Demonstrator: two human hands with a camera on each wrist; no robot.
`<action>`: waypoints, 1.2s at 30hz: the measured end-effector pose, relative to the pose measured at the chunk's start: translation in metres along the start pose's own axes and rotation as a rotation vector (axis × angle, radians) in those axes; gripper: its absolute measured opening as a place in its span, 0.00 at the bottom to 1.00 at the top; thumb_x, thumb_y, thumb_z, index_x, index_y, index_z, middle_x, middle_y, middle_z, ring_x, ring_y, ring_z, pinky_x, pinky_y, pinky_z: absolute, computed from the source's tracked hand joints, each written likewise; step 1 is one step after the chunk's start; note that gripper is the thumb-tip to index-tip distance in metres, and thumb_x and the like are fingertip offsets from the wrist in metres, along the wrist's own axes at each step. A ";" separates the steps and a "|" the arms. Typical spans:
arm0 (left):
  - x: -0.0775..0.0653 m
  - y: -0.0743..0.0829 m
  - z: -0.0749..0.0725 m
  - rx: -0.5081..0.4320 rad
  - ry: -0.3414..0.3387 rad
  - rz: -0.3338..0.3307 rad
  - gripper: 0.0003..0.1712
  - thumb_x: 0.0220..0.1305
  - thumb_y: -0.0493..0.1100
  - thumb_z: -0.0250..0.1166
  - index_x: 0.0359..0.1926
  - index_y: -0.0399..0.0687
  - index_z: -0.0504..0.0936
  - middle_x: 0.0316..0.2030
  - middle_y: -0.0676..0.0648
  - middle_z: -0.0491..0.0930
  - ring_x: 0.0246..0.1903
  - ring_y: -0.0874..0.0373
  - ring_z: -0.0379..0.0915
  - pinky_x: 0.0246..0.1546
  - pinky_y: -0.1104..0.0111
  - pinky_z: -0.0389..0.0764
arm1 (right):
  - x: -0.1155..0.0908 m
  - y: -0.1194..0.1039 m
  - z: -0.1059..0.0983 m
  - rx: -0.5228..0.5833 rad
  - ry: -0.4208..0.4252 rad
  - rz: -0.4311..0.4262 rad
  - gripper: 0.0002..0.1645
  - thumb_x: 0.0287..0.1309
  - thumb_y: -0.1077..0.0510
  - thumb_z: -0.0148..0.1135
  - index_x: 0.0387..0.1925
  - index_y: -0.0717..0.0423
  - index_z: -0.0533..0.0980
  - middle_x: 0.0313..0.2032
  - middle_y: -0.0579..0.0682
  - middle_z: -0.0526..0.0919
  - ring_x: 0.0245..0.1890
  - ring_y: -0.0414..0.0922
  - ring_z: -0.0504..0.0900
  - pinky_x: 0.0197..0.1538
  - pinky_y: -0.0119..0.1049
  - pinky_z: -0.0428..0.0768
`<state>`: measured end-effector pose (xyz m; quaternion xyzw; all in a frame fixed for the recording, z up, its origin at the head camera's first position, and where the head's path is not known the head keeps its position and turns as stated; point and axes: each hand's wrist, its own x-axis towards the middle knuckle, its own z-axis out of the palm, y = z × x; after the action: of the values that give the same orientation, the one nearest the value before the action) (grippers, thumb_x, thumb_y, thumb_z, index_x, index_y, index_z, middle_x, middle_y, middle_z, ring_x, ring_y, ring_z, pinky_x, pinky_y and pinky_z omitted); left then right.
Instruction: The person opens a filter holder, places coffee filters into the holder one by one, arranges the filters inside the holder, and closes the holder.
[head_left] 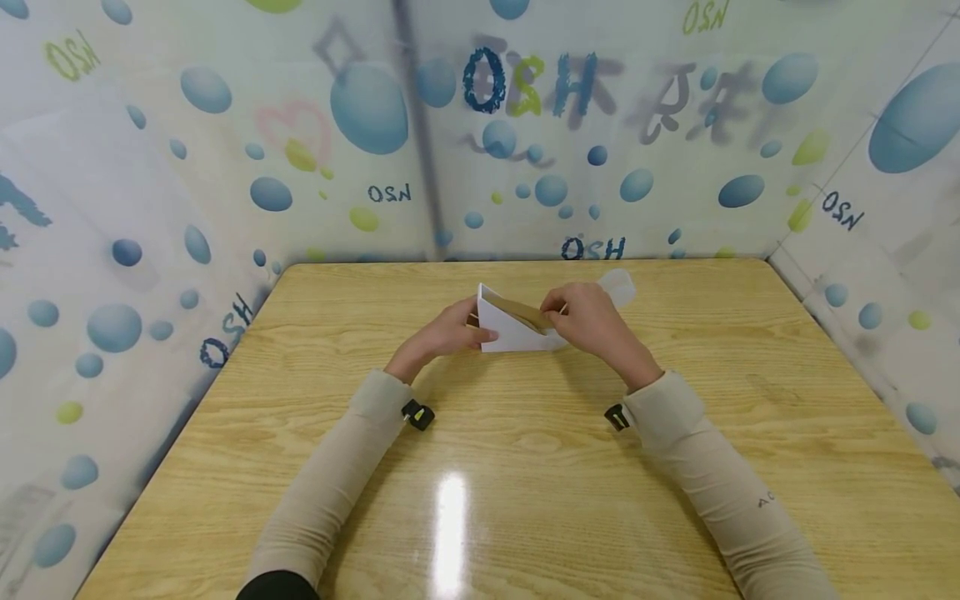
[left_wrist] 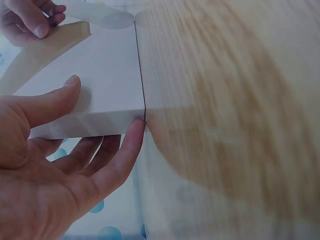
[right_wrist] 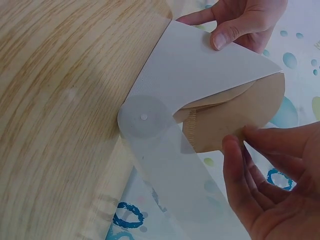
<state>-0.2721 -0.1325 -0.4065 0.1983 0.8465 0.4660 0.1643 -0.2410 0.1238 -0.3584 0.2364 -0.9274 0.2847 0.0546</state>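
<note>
A white wedge-shaped holder [head_left: 506, 333] stands on its edge near the far side of the table. My left hand [head_left: 450, 327] grips its left end; in the left wrist view the thumb lies on the broad face and the fingers are round the narrow side. Brown paper coffee filters [right_wrist: 215, 122], with a crimped edge, stick out of the holder's open side. Between thumb and forefinger, my right hand [right_wrist: 277, 170] pinches the outermost filter at its edge. A translucent cover [right_wrist: 172, 175] is swung out from a round pivot at the holder's corner.
The wood-grain table [head_left: 517, 433] spreads out in front of both arms, with a bright glare patch near its front. Printed sheeting [head_left: 480, 183] with blue and green dots rises behind the table and along both sides.
</note>
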 end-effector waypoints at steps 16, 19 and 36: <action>-0.001 0.001 0.000 0.006 -0.007 0.004 0.26 0.71 0.37 0.65 0.67 0.40 0.71 0.57 0.34 0.80 0.51 0.47 0.80 0.42 0.59 0.86 | -0.002 -0.001 0.001 -0.031 -0.006 0.010 0.10 0.65 0.67 0.63 0.42 0.60 0.88 0.42 0.57 0.91 0.40 0.53 0.88 0.44 0.49 0.86; -0.001 0.001 -0.001 0.007 -0.007 0.002 0.26 0.71 0.37 0.65 0.67 0.40 0.71 0.57 0.34 0.80 0.51 0.46 0.79 0.42 0.59 0.86 | -0.001 -0.001 0.002 -0.034 -0.006 0.008 0.09 0.65 0.67 0.63 0.42 0.60 0.87 0.42 0.57 0.91 0.41 0.52 0.89 0.44 0.49 0.86; -0.001 0.004 0.000 0.010 0.002 -0.013 0.26 0.70 0.37 0.66 0.66 0.39 0.71 0.57 0.34 0.79 0.51 0.46 0.79 0.44 0.58 0.86 | 0.000 -0.003 0.007 -0.058 -0.019 0.047 0.10 0.65 0.68 0.61 0.42 0.57 0.86 0.41 0.55 0.90 0.33 0.48 0.85 0.35 0.41 0.82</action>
<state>-0.2707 -0.1313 -0.4031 0.1928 0.8502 0.4611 0.1654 -0.2395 0.1181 -0.3627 0.2156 -0.9410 0.2568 0.0458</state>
